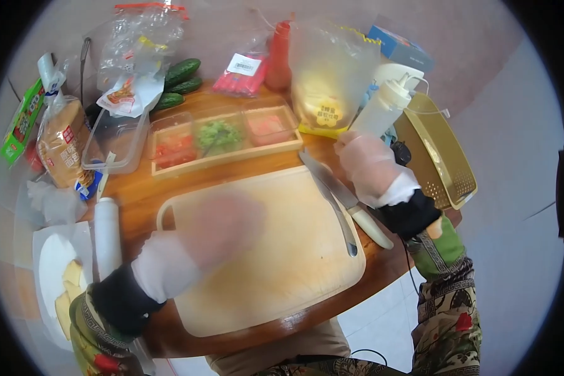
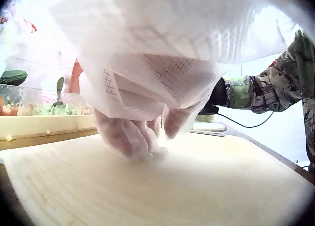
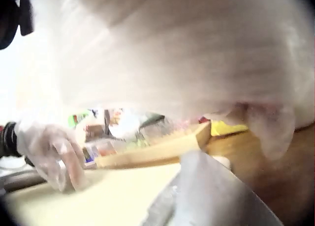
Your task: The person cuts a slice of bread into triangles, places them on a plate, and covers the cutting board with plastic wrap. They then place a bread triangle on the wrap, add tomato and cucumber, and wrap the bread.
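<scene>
My left hand (image 1: 225, 229), in a clear plastic glove, is blurred over the white cutting board (image 1: 276, 282). Its fingers (image 2: 130, 139) hang down, loosely bent, close over the board, with nothing visible in them. To the board's right is my right hand (image 1: 373, 166), gloved too, its fingertips close to the base of a clear squeeze bottle (image 1: 382, 109). The right wrist view shows a loose gloved fingertip (image 3: 273, 137) over the wooden table. A knife with a white handle (image 1: 373, 229) and a slim metal utensil (image 1: 341, 219) lie along the board's right edge, beside that hand.
Behind the board, a wooden tray (image 1: 232, 156) holds tubs of red, green and pink chopped food. Bagged bread (image 1: 62, 144), an empty-looking plastic tub (image 1: 116, 144) and cucumbers (image 1: 182, 72) stand left. A red bottle (image 1: 280, 56), yellow-labelled bag (image 1: 326, 94) and gold basket (image 1: 435, 150) stand right.
</scene>
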Demonstrator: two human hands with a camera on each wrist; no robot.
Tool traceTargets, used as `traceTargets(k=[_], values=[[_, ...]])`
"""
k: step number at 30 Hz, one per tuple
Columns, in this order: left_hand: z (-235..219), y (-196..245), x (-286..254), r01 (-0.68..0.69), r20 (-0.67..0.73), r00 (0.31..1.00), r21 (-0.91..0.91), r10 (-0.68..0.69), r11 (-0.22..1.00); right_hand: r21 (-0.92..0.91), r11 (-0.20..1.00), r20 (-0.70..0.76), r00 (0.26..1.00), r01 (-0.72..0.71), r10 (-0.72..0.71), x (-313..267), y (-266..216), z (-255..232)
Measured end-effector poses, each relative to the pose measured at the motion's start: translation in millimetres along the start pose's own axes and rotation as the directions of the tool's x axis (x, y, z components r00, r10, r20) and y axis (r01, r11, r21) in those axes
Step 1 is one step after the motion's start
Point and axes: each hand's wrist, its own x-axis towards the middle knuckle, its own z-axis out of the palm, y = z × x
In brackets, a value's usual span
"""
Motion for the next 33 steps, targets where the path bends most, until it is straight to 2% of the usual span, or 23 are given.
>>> traceTargets(k=[1, 2, 3, 5, 7, 9, 10, 11, 12, 13, 15, 16, 18, 19, 20, 21, 22, 24, 25, 27, 28, 30, 33], values=[[-1, -1, -1, 0.025, 0.020, 0.999, -0.014, -0.024, 1.000, 0.575, 0.814, -0.043, 0.990, -0.083, 0.131, -2, 2, -1], [-1, -1, -1, 0.050, 0.042, 0.998, -0.027, -0.048, 0.998, 0.942, 0.324, 0.000, 0.966, -0.087, 0.258, -4, 3, -3], [-2, -4, 0, 0.053, 0.034, 0.998, -0.027, -0.052, 0.998, 0.940, 0.331, -0.003, 0.967, -0.083, 0.253, -2, 3, -8], [-3, -4, 2, 0.073, 0.070, 0.995, 0.002, -0.073, 0.997, 0.977, 0.211, -0.022, 0.983, -0.017, 0.184, -7, 0, -24], [-6, 1, 5, 0.086, 0.102, 0.991, 0.052, -0.091, 0.995, 0.977, 0.214, -0.027, 0.973, -0.022, 0.227, -21, -12, -33], [-5, -1, 3, 0.103, 0.128, 0.985, 0.097, -0.115, 0.990, 0.998, 0.060, -0.021, 0.981, 0.009, 0.193, -28, -19, -39], [-1, -4, 1, 0.035, 0.072, 0.996, 0.143, -0.045, 0.989, 0.997, 0.070, -0.028, 0.982, 0.015, 0.188, -31, -21, -38], [2, -7, -3, -0.031, 0.022, 0.999, 0.193, 0.027, 0.981, 0.996, 0.028, -0.082, 0.989, 0.079, 0.123, -34, -22, -36], [5, -9, -6, -0.027, 0.017, 1.000, 0.196, 0.025, 0.980, 0.990, -0.020, -0.136, 0.989, 0.138, 0.060, -35, -24, -35], [4, -7, -7, 0.004, 0.025, 1.000, 0.142, -0.007, 0.990, 0.990, -0.021, -0.138, 0.989, 0.139, 0.059, -35, -26, -37], [4, -5, -7, 0.026, 0.041, 0.999, 0.082, -0.030, 0.996, 0.956, 0.281, -0.124, 0.985, 0.085, 0.123, -33, -28, -39], [2, -3, -7, 0.014, 0.065, 0.998, 0.098, -0.021, 0.995, 0.956, 0.282, -0.123, 0.984, 0.082, 0.130, -31, -26, -38], [-1, 0, -6, -0.002, 0.090, 0.996, 0.113, -0.009, 0.994, 0.795, 0.590, -0.097, 0.930, -0.142, 0.354, -16, -18, -27], [-3, 2, -5, 0.017, 0.078, 0.997, 0.071, -0.022, 0.997, 0.795, 0.589, -0.095, 0.929, -0.145, 0.357, 1, 6, -5], [-5, 3, -5, 0.036, 0.067, 0.997, 0.029, -0.038, 0.999, 0.207, 0.978, -0.237, 0.971, 0.029, 0.021, 22, 45, 28], [-5, 4, -4, 0.037, 0.069, 0.997, 0.026, -0.039, 0.999, -0.476, 0.847, -0.121, 0.937, 0.236, -0.328, 32, 65, 45], [-6, 4, -3, 0.058, 0.085, 0.995, 0.023, -0.060, 0.998, -0.474, 0.848, -0.116, 0.937, 0.239, -0.329, 28, 55, 38], [-5, 5, -3, 0.082, 0.103, 0.991, 0.018, -0.083, 0.996, -0.600, 0.797, 0.020, 0.997, 0.068, -0.070, 17, 18, 15], [-5, 5, -3, 0.080, 0.090, 0.993, 0.018, -0.082, 0.997, -0.600, 0.797, 0.023, 0.997, 0.069, -0.069, 19, 13, 16], [-4, 4, -4, 0.080, 0.078, 0.994, 0.017, -0.081, 0.997, -0.545, 0.838, 0.061, 0.997, -0.013, 0.055, 21, 8, 18], [-2, 3, -5, 0.070, 0.061, 0.996, 0.003, -0.070, 0.998, -0.545, 0.838, 0.063, 0.996, -0.011, 0.055, 20, 8, 19], [0, 0, -6, 0.061, 0.044, 0.997, -0.014, -0.061, 0.998, -0.589, 0.807, 0.036, 0.999, 0.048, -0.033, 17, 6, 22], [2, -1, -7, 0.035, 0.024, 0.999, -0.017, -0.035, 0.999, -0.557, 0.830, 0.077, 0.997, 0.039, 0.005, 23, 5, 25]])
